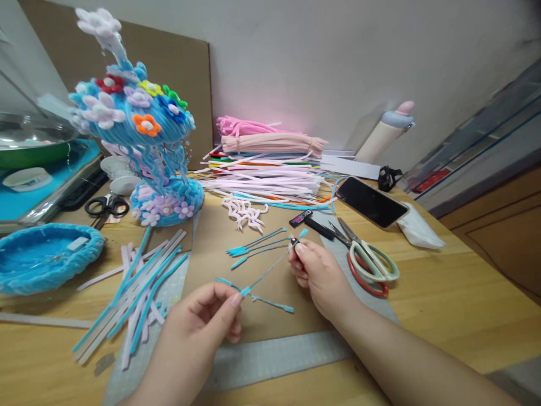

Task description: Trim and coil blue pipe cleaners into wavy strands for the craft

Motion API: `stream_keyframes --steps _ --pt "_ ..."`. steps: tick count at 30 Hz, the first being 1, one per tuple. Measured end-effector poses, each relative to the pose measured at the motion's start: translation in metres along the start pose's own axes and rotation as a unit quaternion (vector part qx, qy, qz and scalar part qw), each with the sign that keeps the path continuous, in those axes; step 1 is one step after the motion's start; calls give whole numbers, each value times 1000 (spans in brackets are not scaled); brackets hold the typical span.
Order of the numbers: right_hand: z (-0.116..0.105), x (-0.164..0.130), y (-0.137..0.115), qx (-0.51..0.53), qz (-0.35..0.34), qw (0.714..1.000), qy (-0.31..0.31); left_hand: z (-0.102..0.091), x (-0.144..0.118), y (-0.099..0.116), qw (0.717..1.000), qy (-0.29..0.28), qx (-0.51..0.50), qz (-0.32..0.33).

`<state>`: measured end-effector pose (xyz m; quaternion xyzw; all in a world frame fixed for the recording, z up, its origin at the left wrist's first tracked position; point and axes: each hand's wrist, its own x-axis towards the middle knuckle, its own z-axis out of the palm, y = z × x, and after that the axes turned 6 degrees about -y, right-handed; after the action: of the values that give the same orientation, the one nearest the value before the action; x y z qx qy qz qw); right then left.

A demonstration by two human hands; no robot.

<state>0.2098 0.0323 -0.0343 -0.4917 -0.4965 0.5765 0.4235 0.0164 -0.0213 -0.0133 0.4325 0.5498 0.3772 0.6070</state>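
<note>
while pinched at its ends, blue pipe cleaner (270, 272) between both hands

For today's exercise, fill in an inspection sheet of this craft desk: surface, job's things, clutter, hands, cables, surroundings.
Surface: wooden table with a grey cutting mat and brown card on top.
Job's things: thin blue stem held at both ends; similar trimmed stems lie beyond it.
Clutter: scissors, phone, pipe cleaner pile, blue flower sculpture, loose blue and white strips.
Hands: left hand pinches the stem's near end; right hand grips a small lighter-like tool at the far end.
Cables: nothing seen.
Surroundings: white wall, bottle, blue tray.
</note>
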Motion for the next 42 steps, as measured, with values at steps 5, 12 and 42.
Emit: stream_keyframes --steps 5,12,42 --pt "-1 -1 1 -25 -16 1000 -1 -3 6 0 984 -32 -152 -89" --pt "0 -2 -1 -25 -25 999 -4 -4 6 2 955 -68 -253 -137" --pt "0 0 -1 58 5 998 -12 -6 6 1 948 -70 -271 -152"
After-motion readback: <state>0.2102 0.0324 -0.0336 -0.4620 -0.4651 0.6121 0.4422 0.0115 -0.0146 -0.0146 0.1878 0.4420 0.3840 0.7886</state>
